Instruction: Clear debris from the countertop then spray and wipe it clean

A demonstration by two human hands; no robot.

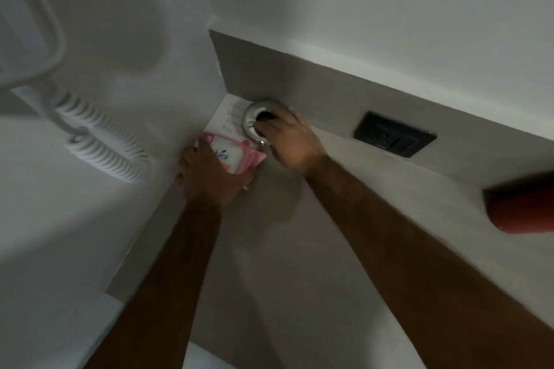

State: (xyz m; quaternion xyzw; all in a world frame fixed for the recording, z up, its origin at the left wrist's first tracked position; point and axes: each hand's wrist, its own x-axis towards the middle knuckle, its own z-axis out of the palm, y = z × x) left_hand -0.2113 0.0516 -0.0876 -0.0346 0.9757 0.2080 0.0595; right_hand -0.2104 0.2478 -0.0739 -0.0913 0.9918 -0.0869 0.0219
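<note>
at the far corner of the grey countertop (299,249), head view: left hand (209,177) clasps a pink-and-white wipes packet (232,156), held against the side wall. right hand (287,141) has fingers curled over the rim of a round metal cup (250,121), just beside the packet. white card (227,117) stands behind both. coiled white cord (99,147) hangs left; black socket plate (394,138) on the back ledge; red object (521,204) at right edge, blurred.

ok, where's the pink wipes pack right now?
Head view, left of centre: the pink wipes pack sits in the back-left corner of the countertop, under the left hand, beside the round metal container that the right hand grips.
</note>
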